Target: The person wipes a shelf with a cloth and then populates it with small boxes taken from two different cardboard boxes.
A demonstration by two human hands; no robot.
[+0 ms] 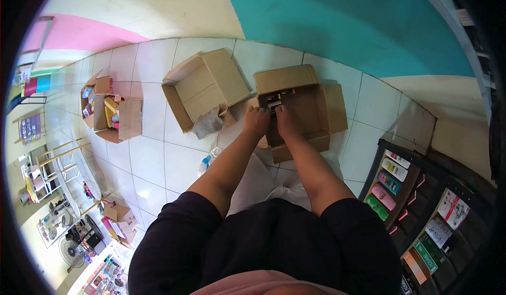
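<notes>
An open cardboard box [303, 110] sits on the tiled floor in front of me, its flaps folded outward. My left hand [256, 120] is closed at the box's left side; its fingertips are mostly hidden. Just inside that side, my right hand [285, 120] has its fingers curled together, close to my left. Beside the fingertips lie a few small dark and whitish packs [274, 101] along the box's left wall, too small to identify. Whatever either hand grips is hidden from view.
A second open cardboard box [197, 86] stands left, with a crumpled plastic bag [208, 123] at its front. Farther left is a box of mixed goods [129, 118]. A dark shelf [403, 189] with pencil cases stands at right. The wall [337, 26] curves behind.
</notes>
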